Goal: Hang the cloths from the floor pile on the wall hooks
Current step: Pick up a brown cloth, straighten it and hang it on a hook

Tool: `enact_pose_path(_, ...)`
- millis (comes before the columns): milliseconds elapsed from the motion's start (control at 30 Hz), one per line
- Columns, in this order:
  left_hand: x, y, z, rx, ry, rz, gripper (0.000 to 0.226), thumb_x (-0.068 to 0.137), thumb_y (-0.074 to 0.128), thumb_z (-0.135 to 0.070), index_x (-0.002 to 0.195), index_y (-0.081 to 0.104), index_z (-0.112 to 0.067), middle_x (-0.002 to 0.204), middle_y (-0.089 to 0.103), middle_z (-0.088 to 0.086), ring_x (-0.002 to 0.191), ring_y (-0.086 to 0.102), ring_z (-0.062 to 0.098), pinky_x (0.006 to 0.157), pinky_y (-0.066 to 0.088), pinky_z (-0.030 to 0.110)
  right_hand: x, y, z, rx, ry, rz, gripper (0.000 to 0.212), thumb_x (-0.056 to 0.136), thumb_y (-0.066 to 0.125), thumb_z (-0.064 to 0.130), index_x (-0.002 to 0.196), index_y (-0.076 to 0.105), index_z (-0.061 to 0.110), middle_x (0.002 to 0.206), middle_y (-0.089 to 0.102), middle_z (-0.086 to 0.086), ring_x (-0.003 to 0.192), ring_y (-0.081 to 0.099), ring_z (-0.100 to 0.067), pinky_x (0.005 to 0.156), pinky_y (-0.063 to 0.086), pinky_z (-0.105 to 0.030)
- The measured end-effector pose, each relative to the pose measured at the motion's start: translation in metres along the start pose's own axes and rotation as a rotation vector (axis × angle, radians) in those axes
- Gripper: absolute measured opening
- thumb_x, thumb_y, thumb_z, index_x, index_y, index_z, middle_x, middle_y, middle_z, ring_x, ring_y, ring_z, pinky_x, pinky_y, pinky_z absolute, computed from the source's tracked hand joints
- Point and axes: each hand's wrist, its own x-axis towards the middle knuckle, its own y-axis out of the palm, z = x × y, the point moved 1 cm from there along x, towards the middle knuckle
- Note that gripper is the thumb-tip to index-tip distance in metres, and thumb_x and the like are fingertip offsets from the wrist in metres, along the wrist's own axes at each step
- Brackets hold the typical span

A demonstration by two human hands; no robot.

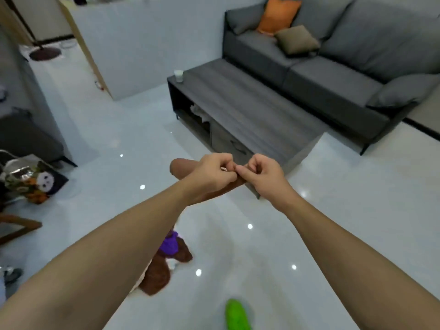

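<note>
A brown and purple pile point(166, 263) lies on the near floor point(309, 234). Above it, the left hand point(209, 172) and right hand point(264, 175) meet, both pinching a brown cloth point(181, 165) held up before the worktop point(250, 103).

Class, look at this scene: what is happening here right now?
A person holds a brown cloth up in front of them, the left hand and right hand pinching its top edge close together. A brown and purple cloth pile lies on the glossy white floor below, near a bright green object. No wall hooks are in view.
</note>
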Motion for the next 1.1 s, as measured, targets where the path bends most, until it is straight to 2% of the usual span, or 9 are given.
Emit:
enact_pose_path(67, 0.013, 0.022, -0.046, 0.061, 0.089, 0.022, 0.013, 0.068, 0.062, -0.027, 0.068, 0.053, -0.018, 0.074, 0.069, 0.008, 0.071, 0.071, 0.031, 0.063, 0.061, 0.052, -0.006, -0.048, 0.004, 0.048, -0.023, -0.081, 0.044, 0.083, 0.075, 0.037, 0.066, 0.038, 0.021, 0.067, 0.056, -0.015, 0.074, 0.064, -0.037, 0.064, 0.05, -0.05)
enact_pose_path(167, 0.032, 0.052, -0.094, 0.077, 0.173, 0.037, 0.014, 0.065, 0.061, -0.031, 0.066, 0.054, -0.019, 0.078, 0.072, 0.0, 0.077, 0.071, 0.027, 0.072, 0.06, 0.05, -0.012, -0.104, 0.01, 0.055, -0.082, -0.16, 0.045, 0.082, 0.077, 0.037, 0.066, 0.038, 0.022, 0.063, 0.042, -0.004, 0.063, 0.045, -0.019, 0.061, 0.039, -0.038)
enact_pose_path(267, 0.052, 0.091, -0.135, 0.076, 0.251, 0.055, 0.009, 0.061, 0.06, -0.032, 0.061, 0.055, -0.025, 0.082, 0.075, -0.006, 0.082, 0.07, 0.021, 0.077, 0.058, 0.042, -0.021, -0.159, 0.009, 0.112, -0.089, -0.268, 0.045, 0.085, 0.078, 0.027, 0.067, 0.038, 0.019, 0.065, 0.035, -0.004, 0.062, 0.036, -0.016, 0.06, 0.034, -0.033)
enact_pose_path(400, 0.075, 0.142, -0.175, 0.023, 0.302, 0.112, 0.007, 0.062, 0.061, -0.024, 0.061, 0.055, -0.021, 0.086, 0.077, -0.007, 0.087, 0.073, 0.015, 0.08, 0.059, 0.039, -0.033, -0.217, -0.005, 0.222, -0.049, -0.342, 0.047, 0.076, 0.081, 0.038, 0.063, 0.039, 0.025, 0.066, 0.036, -0.005, 0.068, 0.045, -0.02, 0.064, 0.037, -0.039)
enact_pose_path(567, 0.087, 0.194, -0.215, 0.062, 0.36, 0.147, 0.009, 0.068, 0.063, -0.024, 0.064, 0.056, -0.02, 0.057, 0.063, -0.002, 0.055, 0.054, 0.01, 0.056, 0.046, 0.03, -0.049, -0.273, -0.021, 0.259, -0.009, -0.428, 0.043, 0.087, 0.076, 0.019, 0.067, 0.038, 0.019, 0.063, 0.038, -0.004, 0.06, 0.037, -0.015, 0.053, 0.032, -0.025)
enact_pose_path(667, 0.1, 0.219, -0.232, 0.057, 0.391, 0.218, 0.011, 0.072, 0.065, -0.018, 0.069, 0.057, -0.026, 0.064, 0.066, 0.003, 0.062, 0.06, 0.012, 0.061, 0.051, 0.034, -0.053, -0.301, -0.031, 0.299, 0.058, -0.496, 0.033, 0.09, 0.073, 0.025, 0.074, 0.045, 0.018, 0.068, 0.05, -0.013, 0.062, 0.049, -0.022, 0.054, 0.038, -0.03)
enact_pose_path(767, 0.123, 0.239, -0.244, 0.079, 0.415, 0.257, 0.012, 0.071, 0.064, -0.021, 0.078, 0.061, -0.029, 0.07, 0.067, -0.002, 0.066, 0.061, 0.01, 0.066, 0.052, 0.034, -0.057, -0.327, -0.033, 0.338, 0.137, -0.519, 0.026, 0.089, 0.074, 0.025, 0.085, 0.051, 0.012, 0.065, 0.062, -0.013, 0.052, 0.06, -0.019, 0.045, 0.042, -0.022)
enact_pose_path(967, 0.183, 0.274, -0.275, 0.237, 0.582, 0.308, 0.023, 0.081, 0.065, -0.008, 0.082, 0.077, -0.028, 0.076, 0.072, -0.01, 0.077, 0.065, 0.001, 0.067, 0.046, 0.012, -0.039, -0.373, -0.056, -0.065, 0.377, -0.37, 0.038, 0.065, 0.093, 0.031, 0.087, 0.065, 0.016, 0.084, 0.074, -0.008, 0.08, 0.072, -0.025, 0.066, 0.057, -0.033)
enact_pose_path(1100, 0.227, 0.282, -0.288, 0.287, 0.611, 0.33, 0.023, 0.086, 0.066, -0.007, 0.08, 0.076, -0.027, 0.082, 0.071, -0.009, 0.083, 0.064, 0.004, 0.072, 0.05, 0.018, -0.014, -0.4, -0.08, -0.419, 0.498, -0.327, 0.018, 0.076, 0.083, 0.029, 0.086, 0.073, 0.019, 0.086, 0.07, 0.001, 0.081, 0.064, -0.017, 0.066, 0.051, -0.027)
